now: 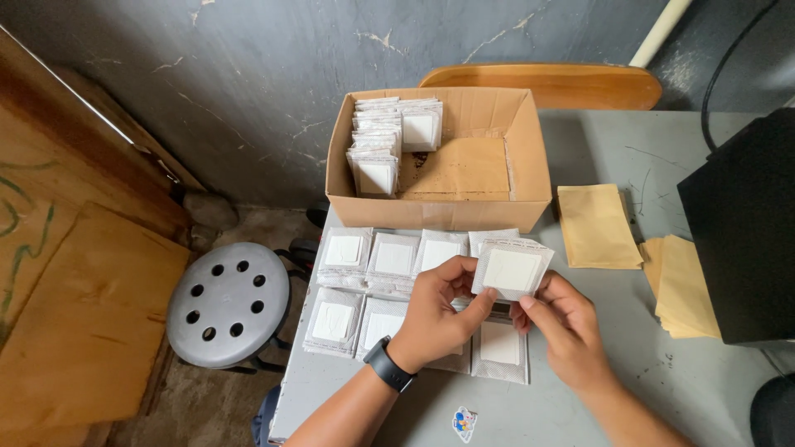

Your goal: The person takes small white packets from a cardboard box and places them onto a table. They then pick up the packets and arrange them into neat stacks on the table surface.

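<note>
Packet (512,269) — a small white one, held flat above the rows of packets (389,285) on the grey table (629,364), just in front of the cardboard box (439,211). Left hand (435,319) pinches its lower left edge between thumb and fingers; right hand (563,327) pinches the lower right corner. Advice: keep both pinches at the edges — a grip on the middle risks creasing the contents. Brown envelopes (598,225) lie well apart, to the right.

A grey stool (229,303) with round holes stands left of the grey table (654,389). On the table, tan envelopes (598,225) lie flat near a black box (745,228) at its right edge. A wooden chair back (542,85) rises behind the table, and a small sticker (464,423) lies at its near edge.
</note>
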